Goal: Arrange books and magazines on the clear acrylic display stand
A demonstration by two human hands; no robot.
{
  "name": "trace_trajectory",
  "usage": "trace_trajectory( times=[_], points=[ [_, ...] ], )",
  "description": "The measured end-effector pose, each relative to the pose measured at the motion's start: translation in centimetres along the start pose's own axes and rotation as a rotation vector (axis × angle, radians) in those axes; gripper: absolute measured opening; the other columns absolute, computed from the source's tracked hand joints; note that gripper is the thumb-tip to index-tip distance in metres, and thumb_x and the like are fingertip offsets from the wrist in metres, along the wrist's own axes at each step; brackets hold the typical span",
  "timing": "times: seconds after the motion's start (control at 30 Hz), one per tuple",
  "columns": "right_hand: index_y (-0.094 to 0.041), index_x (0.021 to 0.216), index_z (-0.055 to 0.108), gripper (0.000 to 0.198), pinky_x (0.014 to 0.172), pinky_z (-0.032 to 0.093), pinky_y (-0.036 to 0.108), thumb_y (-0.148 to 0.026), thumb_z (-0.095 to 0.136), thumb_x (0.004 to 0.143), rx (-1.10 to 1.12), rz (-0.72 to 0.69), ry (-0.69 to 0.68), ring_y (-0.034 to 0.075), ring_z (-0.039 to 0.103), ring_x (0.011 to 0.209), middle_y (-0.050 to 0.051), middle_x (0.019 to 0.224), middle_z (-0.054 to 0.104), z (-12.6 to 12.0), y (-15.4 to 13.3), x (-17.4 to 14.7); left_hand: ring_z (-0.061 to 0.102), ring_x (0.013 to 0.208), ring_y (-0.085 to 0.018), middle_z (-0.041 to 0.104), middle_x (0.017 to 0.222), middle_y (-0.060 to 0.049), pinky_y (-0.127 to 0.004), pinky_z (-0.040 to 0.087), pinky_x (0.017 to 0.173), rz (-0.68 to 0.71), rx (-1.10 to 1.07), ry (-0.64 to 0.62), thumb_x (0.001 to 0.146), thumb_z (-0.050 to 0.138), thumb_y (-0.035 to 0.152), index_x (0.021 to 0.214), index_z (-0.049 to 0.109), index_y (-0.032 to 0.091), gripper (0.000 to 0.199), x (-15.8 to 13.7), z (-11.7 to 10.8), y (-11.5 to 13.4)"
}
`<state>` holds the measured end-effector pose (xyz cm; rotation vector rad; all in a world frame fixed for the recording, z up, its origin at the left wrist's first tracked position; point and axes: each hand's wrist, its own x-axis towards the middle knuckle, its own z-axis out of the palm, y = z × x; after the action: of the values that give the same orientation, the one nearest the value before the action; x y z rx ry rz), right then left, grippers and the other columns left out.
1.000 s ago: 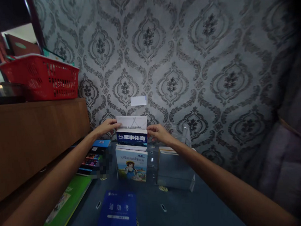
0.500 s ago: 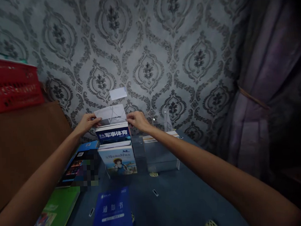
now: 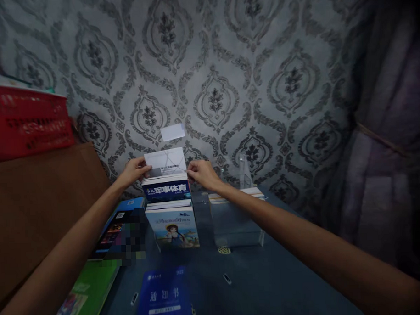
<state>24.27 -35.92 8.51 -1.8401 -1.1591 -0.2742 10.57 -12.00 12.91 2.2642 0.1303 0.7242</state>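
My left hand (image 3: 136, 170) pinches the left edge of a white-and-grey book (image 3: 170, 160) between thumb and fingers. At its right edge, my right hand (image 3: 202, 173) closes on the same book. It stands upright at the back of a row, its lower part hidden by the books in front. Just before it is a dark blue book (image 3: 168, 191) with large white characters. A light blue book (image 3: 173, 227) with a figure in a straw hat forms the front of the row. Nearer to me, a blue booklet (image 3: 164, 294) lies flat.
Right of the row stands a clear holder (image 3: 236, 221) with something pale along its top. At left lie a green book (image 3: 93, 288) and a dark book (image 3: 111, 236), beside a cardboard box (image 3: 42, 200) under a red basket (image 3: 29, 122). A curtain (image 3: 377, 207) hangs right.
The whole scene has shifted slightly right and down in view. The white-and-grey book's top edge sits more level than before, with both hands still at its sides.
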Motion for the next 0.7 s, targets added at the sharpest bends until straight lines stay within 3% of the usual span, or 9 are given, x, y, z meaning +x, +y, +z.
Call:
trace_trajectory(
  times=[0.13,0.37,0.5,0.6,0.7],
  points=[
    [-0.019,0.067,0.065,0.015,0.061,0.044,0.024,-0.018,0.062,0.082,0.013,-0.041,0.044,0.016,0.063,0.057,0.0,0.056,0.067,0.6,-0.4,0.3,0.059,0.049,-0.013,0.057,0.065,0.003,-0.019,0.039,0.036,0.015,0.037,0.0,0.07,0.07,0.029,0.082,0.062,0.016,0.02,0.1,-0.2,-0.4],
    [-0.017,0.071,0.071,0.018,0.053,0.05,0.024,-0.02,0.057,0.083,0.192,-0.01,-0.11,0.014,0.062,0.055,0.0,0.063,0.069,1.3,0.3,0.6,0.056,0.05,-0.01,0.057,0.063,0.002,-0.017,0.04,0.04,0.013,0.078,-0.012,0.075,0.066,0.016,0.076,0.056,0.014,0.01,-0.4,-0.2,-0.8],
    [-0.015,0.085,0.072,0.018,0.054,0.053,0.024,-0.024,0.057,0.088,0.368,0.113,-0.041,0.014,0.064,0.061,0.003,0.068,0.069,1.1,0.2,-0.3,0.063,0.059,-0.011,0.062,0.077,-0.001,-0.017,0.042,0.046,0.009,0.024,-0.007,0.079,0.067,0.016,0.096,0.061,0.013,0.019,-1.2,-1.5,-1.9],
    [-0.013,0.086,0.073,0.018,0.052,0.052,0.024,-0.024,0.06,0.091,0.403,0.188,0.022,0.013,0.063,0.058,0.006,0.069,0.069,0.8,-0.8,-0.9,0.065,0.062,-0.012,0.064,0.081,-0.003,-0.021,0.047,0.054,-0.071,-0.003,-0.042,0.081,0.067,0.019,0.1,0.063,0.012,0.021,-3.1,-3.2,-3.9],
    [-0.014,0.085,0.073,0.019,0.054,0.053,0.028,-0.027,0.061,0.093,0.379,0.221,0.061,0.014,0.065,0.059,0.009,0.071,0.071,0.6,-2.0,-1.5,0.067,0.067,-0.017,0.069,0.079,-0.005,-0.026,0.051,0.061,-0.288,0.14,-0.089,0.079,0.069,0.025,0.095,0.068,0.011,0.021,-6.9,-4.4,-6.8]
  ],
)
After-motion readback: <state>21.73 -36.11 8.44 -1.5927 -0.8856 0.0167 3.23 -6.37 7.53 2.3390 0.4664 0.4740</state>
